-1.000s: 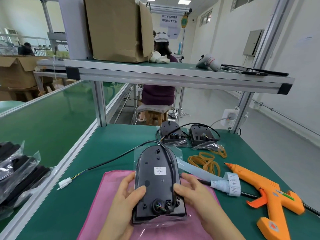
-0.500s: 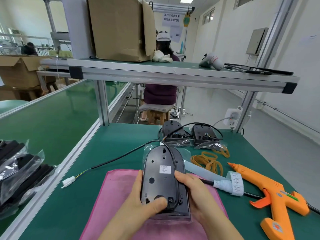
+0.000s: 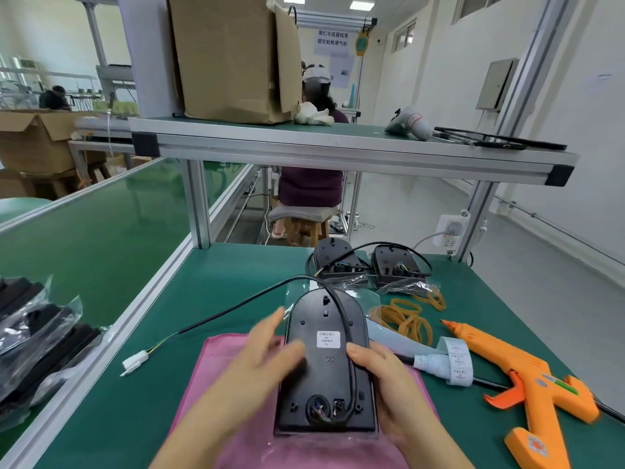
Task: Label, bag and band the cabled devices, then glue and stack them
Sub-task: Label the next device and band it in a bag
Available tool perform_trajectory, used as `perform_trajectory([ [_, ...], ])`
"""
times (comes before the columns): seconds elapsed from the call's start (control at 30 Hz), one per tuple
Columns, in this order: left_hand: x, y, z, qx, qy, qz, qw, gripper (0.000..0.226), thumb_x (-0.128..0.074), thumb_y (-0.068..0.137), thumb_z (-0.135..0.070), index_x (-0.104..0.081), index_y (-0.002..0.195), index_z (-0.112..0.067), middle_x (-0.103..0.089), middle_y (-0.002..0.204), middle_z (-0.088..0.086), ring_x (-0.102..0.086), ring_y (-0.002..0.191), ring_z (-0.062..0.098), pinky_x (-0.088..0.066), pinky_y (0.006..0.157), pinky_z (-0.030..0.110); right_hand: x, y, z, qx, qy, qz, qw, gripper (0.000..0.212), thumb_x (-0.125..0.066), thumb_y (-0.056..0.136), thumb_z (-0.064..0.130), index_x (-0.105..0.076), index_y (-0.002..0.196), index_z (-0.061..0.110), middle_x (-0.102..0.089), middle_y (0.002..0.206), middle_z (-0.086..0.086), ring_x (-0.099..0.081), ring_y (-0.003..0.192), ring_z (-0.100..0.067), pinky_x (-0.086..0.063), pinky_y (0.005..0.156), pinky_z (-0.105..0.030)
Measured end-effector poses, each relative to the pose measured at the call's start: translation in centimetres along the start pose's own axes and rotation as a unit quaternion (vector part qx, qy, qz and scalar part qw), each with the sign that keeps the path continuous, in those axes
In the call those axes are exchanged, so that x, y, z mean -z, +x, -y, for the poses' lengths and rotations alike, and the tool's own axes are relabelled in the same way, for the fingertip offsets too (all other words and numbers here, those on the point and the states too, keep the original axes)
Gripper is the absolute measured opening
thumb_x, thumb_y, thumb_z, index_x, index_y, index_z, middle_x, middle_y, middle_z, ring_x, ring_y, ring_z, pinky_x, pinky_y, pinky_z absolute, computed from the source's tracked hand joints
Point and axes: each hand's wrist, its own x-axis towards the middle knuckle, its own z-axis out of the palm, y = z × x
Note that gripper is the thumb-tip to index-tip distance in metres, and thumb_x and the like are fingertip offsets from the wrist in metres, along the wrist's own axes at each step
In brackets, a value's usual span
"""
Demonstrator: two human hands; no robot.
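Device (image 3: pixel 328 374) is gripped along its right edge by the right hand (image 3: pixel 389 390), thumb on top. Left hand (image 3: pixel 267 357), blurred, is held straight-fingered, apparently touching the left side.

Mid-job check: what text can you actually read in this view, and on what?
"R": moulded on the device back.
"尾灯半成品线束": hanging sign, top line; second line unclear.
White label on the device: too blurred.
Label roll: print too small.
Glue gun stickers: unreadable.
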Motion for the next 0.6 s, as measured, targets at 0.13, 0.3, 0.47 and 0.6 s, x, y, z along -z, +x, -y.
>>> perform_trajectory([
  [0.13, 1.5, 6.4, -3.0, -0.167, 0.300, -0.123, 0.931, 0.037, -0.050, 0.100, -0.016, -0.054, 0.136, -0.021, -0.048, 0.142, 0.004, -0.039, 0.134, 0.023, -0.026, 0.114, 0.034, -0.2, -0.4, -0.1, -0.013, -0.002, 0.018, 1.000, 0.033, -0.073, 0.067, 0.018, -0.076, 0.098, 0.007, -0.071, 0.105, -0.024, -0.070, 0.091, -0.036, -0.056, 0.083, -0.046],
  [0.3, 2.5, 10.9, -3.6, -0.147, 0.342, 0.036, 0.928, 0.022, -0.060, 0.094, -0.026, -0.072, 0.112, -0.031, -0.067, 0.118, -0.010, -0.049, 0.125, 0.010, -0.034, 0.108, 0.030, -0.6, -0.5, 0.0, -0.031, 0.017, 0.007, 0.999, 0.040, -0.070, 0.066, 0.017, -0.073, 0.103, 0.000, -0.070, 0.105, -0.027, -0.067, 0.096, -0.041, -0.051, 0.092, -0.052],
  [0.47, 2.8, 11.5, -4.4, -0.085, 0.307, 0.089, 0.944, 0.021, -0.069, 0.086, -0.028, -0.070, 0.077, -0.046, -0.072, 0.086, -0.021, -0.064, 0.087, -0.003, -0.051, 0.088, 0.026, -0.2, 0.2, -0.5, -0.054, 0.015, -0.001, 0.998, 0.039, -0.069, 0.072, 0.014, -0.072, 0.108, -0.001, -0.071, 0.105, -0.025, -0.068, 0.101, -0.039, -0.051, 0.096, -0.049],
  [0.6, 2.6, 11.8, -5.1, -0.082, 0.359, 0.077, 0.926, 0.014, -0.071, 0.082, -0.034, -0.065, 0.071, -0.039, -0.067, 0.071, -0.019, -0.058, 0.067, -0.003, -0.048, 0.071, 0.023, 0.0, 1.0, -0.8, -0.051, -0.050, -0.012, 0.997, 0.044, -0.074, 0.070, 0.021, -0.072, 0.111, 0.006, -0.076, 0.096, -0.009, -0.073, 0.091, -0.018, -0.056, 0.082, -0.032],
])
